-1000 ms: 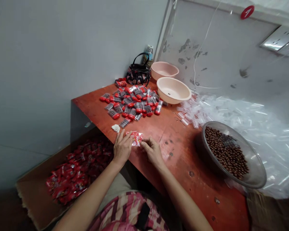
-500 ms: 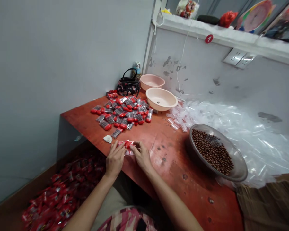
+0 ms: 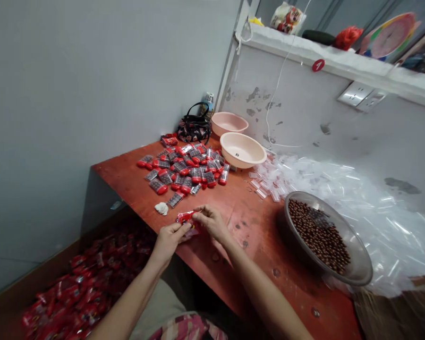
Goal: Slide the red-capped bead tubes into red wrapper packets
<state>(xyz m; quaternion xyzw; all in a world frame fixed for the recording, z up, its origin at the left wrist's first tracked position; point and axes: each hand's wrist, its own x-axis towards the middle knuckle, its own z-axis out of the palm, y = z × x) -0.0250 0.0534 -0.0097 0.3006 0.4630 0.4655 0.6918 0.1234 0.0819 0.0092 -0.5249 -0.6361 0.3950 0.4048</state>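
Near the table's front edge, both my hands grip a small red plastic packet [image 3: 187, 217] with clear parts. My left hand [image 3: 170, 240] pinches its near left side between thumb and fingers. At the far right side, my right hand [image 3: 212, 223] has thumb and fingertips closed on the packet. What is inside it I cannot make out. Just beyond lie a crumpled white wad [image 3: 161, 208] and a flat clear pack of dark balls [image 3: 175, 199]. Farther back is a heap of red-ended clear packs [image 3: 184, 170] filled with dark balls.
A grey bowl of brown balls [image 3: 317, 236] stands at right, before a pile of clear plastic sleeves [image 3: 361, 203]. Two basins, cream [image 3: 242, 150] and pink [image 3: 229, 123], and a black handbag [image 3: 193, 128] stand at the back. Red packets [image 3: 88, 293] fill the space below left.
My hands have lifted and tilted the red packet, which lay flatter on the table before. My left hand's fingers have curled from lying along it into a pinch. The view has shifted slightly.
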